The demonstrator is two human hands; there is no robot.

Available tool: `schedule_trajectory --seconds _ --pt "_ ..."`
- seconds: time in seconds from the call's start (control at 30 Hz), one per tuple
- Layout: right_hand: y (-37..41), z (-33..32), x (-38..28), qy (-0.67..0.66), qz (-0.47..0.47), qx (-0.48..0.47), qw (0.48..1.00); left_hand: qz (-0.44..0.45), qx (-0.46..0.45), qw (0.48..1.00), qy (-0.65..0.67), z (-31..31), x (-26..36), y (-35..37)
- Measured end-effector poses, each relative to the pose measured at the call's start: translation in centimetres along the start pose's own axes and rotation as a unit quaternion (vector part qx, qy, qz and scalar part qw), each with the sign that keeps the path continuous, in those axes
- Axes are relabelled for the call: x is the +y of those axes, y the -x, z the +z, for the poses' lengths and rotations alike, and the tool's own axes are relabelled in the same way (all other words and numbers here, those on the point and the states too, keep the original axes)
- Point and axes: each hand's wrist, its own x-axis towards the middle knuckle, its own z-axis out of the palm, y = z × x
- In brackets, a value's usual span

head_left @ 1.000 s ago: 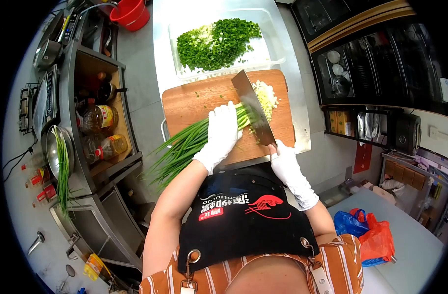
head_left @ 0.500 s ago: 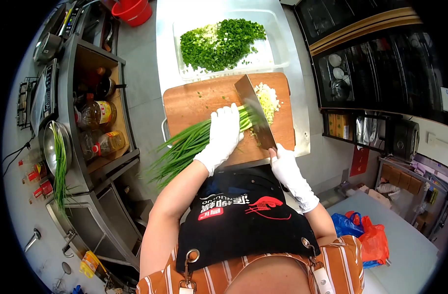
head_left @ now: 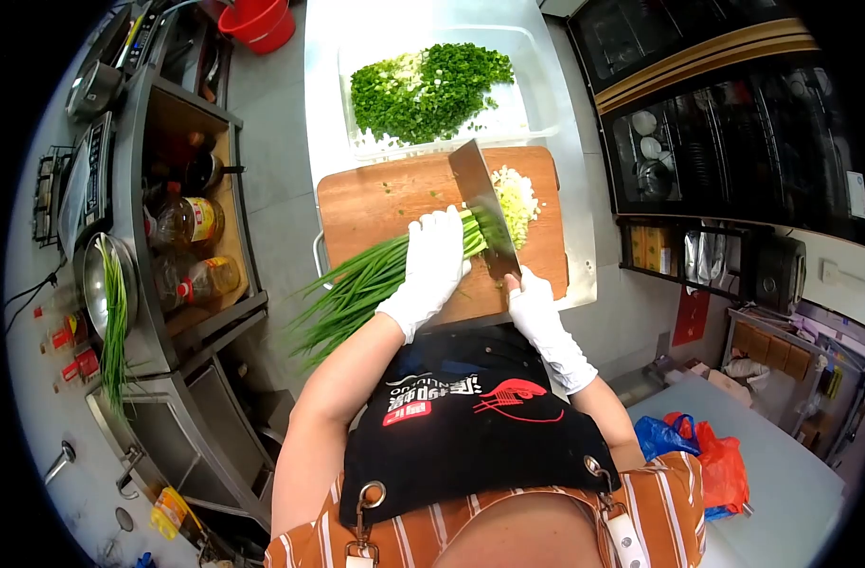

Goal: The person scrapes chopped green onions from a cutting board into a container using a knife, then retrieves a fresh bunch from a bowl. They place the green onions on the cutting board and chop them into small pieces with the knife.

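Observation:
White gloves cover both hands. My left hand (head_left: 435, 257) is wrapped over a bundle of green onions (head_left: 356, 284), pressing it on the wooden cutting board (head_left: 375, 201); the long green leaves trail off the board's lower left. My right hand (head_left: 536, 308) grips the handle of a wide cleaver (head_left: 486, 204), whose blade stands at the cut ends of the bundle. Right of the blade lies a pile of chopped pale pieces (head_left: 517, 204). Beyond the board, a clear plastic tray (head_left: 536, 118) holds chopped green onion (head_left: 432, 95).
A metal bowl (head_left: 120, 284) with more green onions stands at the left, near a shelf with oil bottles (head_left: 191, 222). A red bucket (head_left: 265, 26) is at the upper left. Red and blue bags (head_left: 721, 469) lie on a surface at the lower right.
The cleaver and my right hand have shifted slightly left, towards my left hand. My left hand stays on the bundle, almost unmoved.

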Motion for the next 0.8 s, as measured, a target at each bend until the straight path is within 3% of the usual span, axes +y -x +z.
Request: schedule_trajectory --seconds 0.1,0.27,0.47,0.53,0.8 --pt "0.5 -0.6 0.3 -0.069 0.025 0.011 0.997 -0.003 0.012 1.0 0.014 0.3 -0.1 0.0" --pt "1.9 -4.0 -2.1 -0.057 0.088 -0.039 0.994 -0.004 0.011 1.0 0.007 0.1 0.1 0.0" --pt "2.5 -4.4 -2.5 -0.014 0.046 -0.049 0.998 -0.009 0.005 1.0 0.007 0.0 0.1 0.0" --pt "2.5 -3.5 -1.6 -0.003 -0.005 -0.012 1.0 -0.009 0.004 1.0 0.008 0.0 0.1 0.0" --pt "2.6 -3.3 -1.4 0.027 -0.003 -0.039 0.999 -0.006 0.007 1.0 0.011 0.1 0.1 0.0"
